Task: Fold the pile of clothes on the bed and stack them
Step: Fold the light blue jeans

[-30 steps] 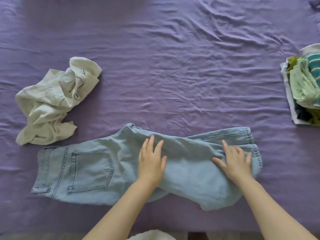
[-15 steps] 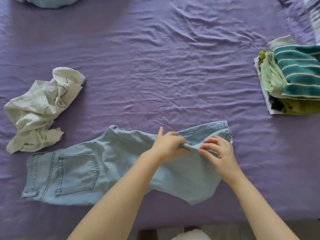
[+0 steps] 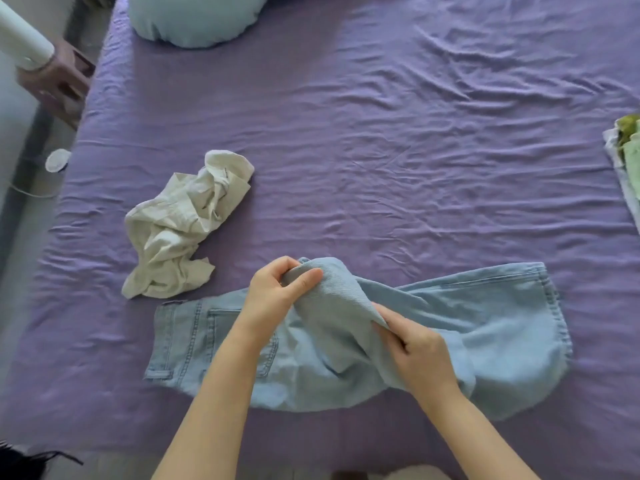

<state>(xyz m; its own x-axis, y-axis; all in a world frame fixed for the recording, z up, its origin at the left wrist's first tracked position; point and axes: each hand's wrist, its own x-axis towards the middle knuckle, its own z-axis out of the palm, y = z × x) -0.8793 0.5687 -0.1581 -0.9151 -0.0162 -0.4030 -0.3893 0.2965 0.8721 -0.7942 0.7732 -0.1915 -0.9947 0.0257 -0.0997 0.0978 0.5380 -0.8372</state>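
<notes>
Light blue jeans lie across the near part of the purple bed, waistband and back pocket to the left, leg hems to the right. My left hand grips a raised fold of the denim at its far edge. My right hand pinches the same fold nearer to me, and the cloth between the hands is lifted off the bed. A crumpled cream garment lies left of the jeans. The edge of a stack of folded clothes shows at the right border.
A pale blue pillow lies at the far end of the bed. Off the left bed edge are a wooden bedside piece with a white object on it and a small round white thing on the floor.
Both hands went from pressing flat on the jeans to gripping a fold and carrying it leftward over the seat. The view swung left, so the folded stack slid to the right border.
</notes>
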